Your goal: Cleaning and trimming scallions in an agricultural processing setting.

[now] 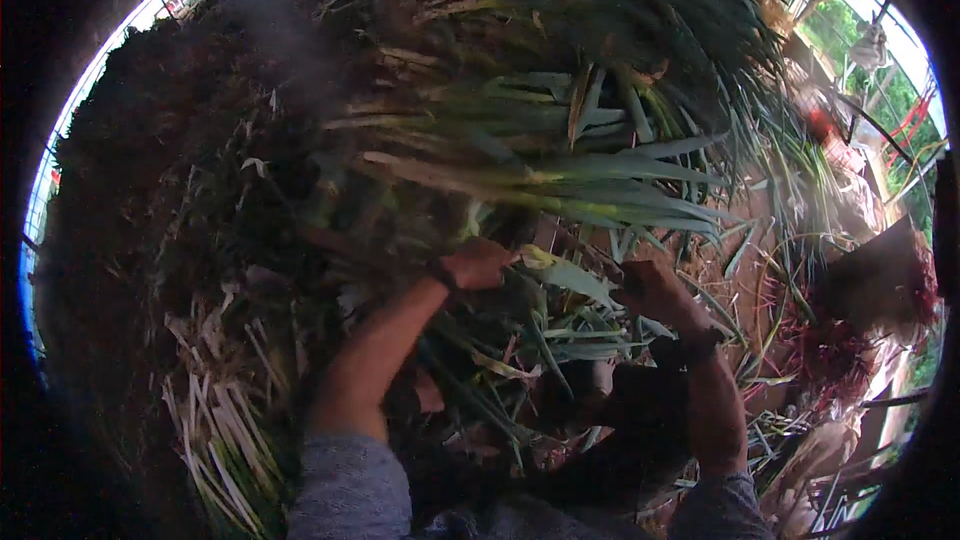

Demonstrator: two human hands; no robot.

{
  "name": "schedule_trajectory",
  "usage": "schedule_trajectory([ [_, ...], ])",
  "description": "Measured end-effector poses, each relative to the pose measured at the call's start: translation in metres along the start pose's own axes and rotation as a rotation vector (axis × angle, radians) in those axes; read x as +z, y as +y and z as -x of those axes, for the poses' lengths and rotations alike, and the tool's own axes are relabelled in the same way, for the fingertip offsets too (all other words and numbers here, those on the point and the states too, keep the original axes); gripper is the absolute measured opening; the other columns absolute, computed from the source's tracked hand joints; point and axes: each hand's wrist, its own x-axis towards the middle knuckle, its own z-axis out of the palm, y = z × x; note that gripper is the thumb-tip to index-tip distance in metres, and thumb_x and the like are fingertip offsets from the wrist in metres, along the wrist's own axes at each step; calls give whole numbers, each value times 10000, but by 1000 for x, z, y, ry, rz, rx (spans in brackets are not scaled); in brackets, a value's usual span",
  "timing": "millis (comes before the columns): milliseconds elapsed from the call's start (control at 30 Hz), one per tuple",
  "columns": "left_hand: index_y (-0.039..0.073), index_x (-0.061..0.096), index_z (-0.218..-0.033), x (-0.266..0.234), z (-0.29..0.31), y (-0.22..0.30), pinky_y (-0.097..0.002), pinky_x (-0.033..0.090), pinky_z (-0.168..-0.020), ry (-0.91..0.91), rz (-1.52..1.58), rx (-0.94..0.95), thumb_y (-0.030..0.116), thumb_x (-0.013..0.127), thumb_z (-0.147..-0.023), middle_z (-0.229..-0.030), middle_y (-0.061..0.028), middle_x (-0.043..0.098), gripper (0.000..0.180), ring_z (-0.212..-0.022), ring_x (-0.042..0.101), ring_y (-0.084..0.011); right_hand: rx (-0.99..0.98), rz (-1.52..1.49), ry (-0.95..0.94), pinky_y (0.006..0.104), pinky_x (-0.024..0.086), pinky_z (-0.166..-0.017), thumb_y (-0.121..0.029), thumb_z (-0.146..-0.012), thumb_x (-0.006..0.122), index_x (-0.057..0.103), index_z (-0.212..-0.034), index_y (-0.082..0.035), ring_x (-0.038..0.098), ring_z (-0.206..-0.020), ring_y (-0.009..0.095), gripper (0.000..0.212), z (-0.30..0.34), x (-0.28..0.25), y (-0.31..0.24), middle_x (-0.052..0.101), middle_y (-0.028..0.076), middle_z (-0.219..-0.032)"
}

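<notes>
My left hand (478, 265) is closed near the middle, its fingers wrapped round the base of a green onion. A yellow-green onion leaf (575, 278) stretches from beside its fingertips toward my right hand (655, 295). That hand is closed too, and a thin dark straight thing juts from it up and to the left, too dim to name. Just beyond both hands lies a blurred bunch of green onions (560, 180), pale stems to the left, leaves to the right. Loose cut leaves (590, 345) are scattered below and between my forearms.
A large heap of green onions (480, 0) rises at the far side, with a dark mass of roots (150, 160) on the left. Peeled white-stemmed onions (225, 440) lie at the lower left. Red ties (835, 360) hang by a box (875, 280) on the right.
</notes>
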Motion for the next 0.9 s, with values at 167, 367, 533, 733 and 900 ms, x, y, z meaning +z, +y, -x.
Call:
schedule_trajectory([
  [167,63,516,-1284,-150,128,-47,-407,476,-800,429,-87,-391,172,610,-787,-1041,-178,607,518,-912,590,-296,122,-219,67,315,427,-569,-147,-763,736,635,-925,-7,500,-637,98,236,8,13,4,588,68,-668],
  [367,26,411,-1364,-249,241,-47,-386,403,-983,622,-263,-1192,239,709,-783,-1263,-171,525,687,-1182,493,-271,217,-81,-55,336,442,-579,-183,-774,725,621,-930,-8,535,-636,143,256,10,-4,-14,596,85,-689],
  [533,19,628,-1116,-72,239,-21,-324,496,-802,594,514,-830,272,729,-835,-1005,-75,630,391,-914,606,-158,91,22,-100,333,411,-554,-200,-779,725,598,-836,-3,471,-588,129,241,-17,12,-33,549,51,-625],
  [733,39,621,-1029,-14,77,-17,-304,470,-682,640,949,-516,326,649,-885,-835,-14,629,323,-782,597,-129,-161,421,-21,366,453,-567,-228,-771,715,638,-887,-28,568,-594,200,243,-32,43,26,613,94,-669],
  [900,75,599,-1082,12,13,-67,-314,464,-665,968,1018,-885,384,673,-849,-907,-21,619,394,-799,591,-137,97,173,-109,392,486,-621,-282,-790,709,651,-961,-18,629,-653,269,320,-26,16,-22,636,144,-706],
])
